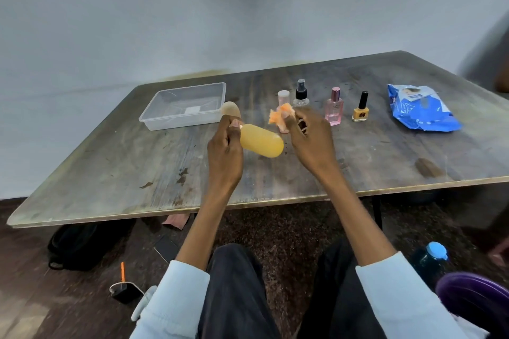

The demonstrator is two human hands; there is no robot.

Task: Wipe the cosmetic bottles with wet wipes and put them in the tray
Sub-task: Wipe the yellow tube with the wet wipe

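My left hand (224, 143) grips a yellow rounded bottle (261, 140) near its tan cap (231, 110), holding it tilted above the table. My right hand (309, 136) pinches a crumpled orange-stained wipe (281, 115) just right of the bottle, apart from it. A clear plastic tray (154, 114) lies at the back left with no bottles in it. Standing in a row behind my right hand are a small pink bottle (283, 96), a clear spray bottle (300, 93), a pink perfume bottle (334, 107) and a yellow nail polish (360, 109).
A blue pack of wet wipes (421, 110) lies at the right on the worn wooden table (137, 173). Under the table are a black bag (80, 245) and, to the right, a dark bottle with a blue cap (431, 256).
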